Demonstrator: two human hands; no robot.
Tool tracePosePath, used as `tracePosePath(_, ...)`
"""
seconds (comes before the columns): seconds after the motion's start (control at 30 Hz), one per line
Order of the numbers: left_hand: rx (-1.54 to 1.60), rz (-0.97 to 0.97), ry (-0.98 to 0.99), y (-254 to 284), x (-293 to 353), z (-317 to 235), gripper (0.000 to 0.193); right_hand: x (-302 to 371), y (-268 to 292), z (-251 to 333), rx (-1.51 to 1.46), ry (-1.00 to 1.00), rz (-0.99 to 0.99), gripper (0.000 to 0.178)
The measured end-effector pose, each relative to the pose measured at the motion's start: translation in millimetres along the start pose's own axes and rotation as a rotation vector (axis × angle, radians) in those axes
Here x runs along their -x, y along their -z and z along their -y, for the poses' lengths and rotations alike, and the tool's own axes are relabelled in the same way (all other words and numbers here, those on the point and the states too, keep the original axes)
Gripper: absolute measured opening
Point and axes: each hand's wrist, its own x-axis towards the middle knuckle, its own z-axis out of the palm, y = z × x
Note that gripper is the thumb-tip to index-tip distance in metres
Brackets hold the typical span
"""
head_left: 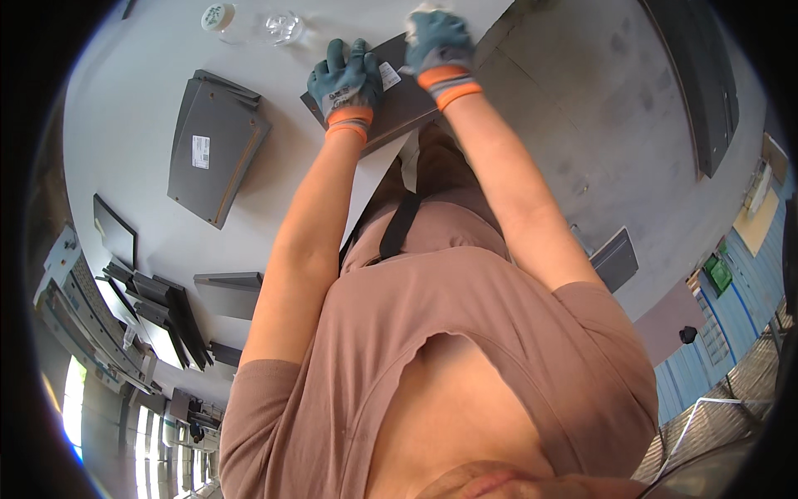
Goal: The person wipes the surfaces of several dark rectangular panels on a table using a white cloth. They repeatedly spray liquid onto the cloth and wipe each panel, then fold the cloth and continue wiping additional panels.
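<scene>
A dark grey flat panel [403, 108] with a white label lies at the edge of the light table, in front of me. My left hand [345, 81], in a grey-green work glove with an orange cuff, rests on the panel's left part, fingers spread. At the panel's right end is my right hand [440, 48], gloved alike and slightly blurred. Its fingers are closed around a crumpled white cloth [412, 32], part of which shows past the fingertips. The panel's far edge is partly hidden by both hands.
Left of the panel lies a stack of similar grey panels [187, 183] with a label. A clear bottle with a white cap [218, 17] and a clear plastic item [284, 29] are at the far side. More dark panels [158, 308] lie at left. Concrete floor [582, 116] stretches right.
</scene>
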Motion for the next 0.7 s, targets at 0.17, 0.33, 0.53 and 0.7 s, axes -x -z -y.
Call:
tracePosePath(0.17,0.002,0.072,0.032,0.1,-9.3,-13.4,0.036,-0.2,-1.6,-103.6,-0.245,-0.118,-0.245,0.036)
tracePosePath(0.33,-0.022,0.111,0.064,-1.6,-1.4,-6.8,0.038,80.0,17.7,5.8,0.058,-0.082,-0.02,0.032)
tracePosePath(0.53,0.005,-0.027,-0.011,-6.2,0.7,-0.6,0.034,60.6,15.9,-32.5,-0.241,-0.07,0.022,0.02)
tracePosePath(0.7,0.01,-0.066,-0.046,-8.1,-12.3,-11.5,0.034,56.4,-2.8,-159.3,-0.349,-0.19,-0.343,0.031)
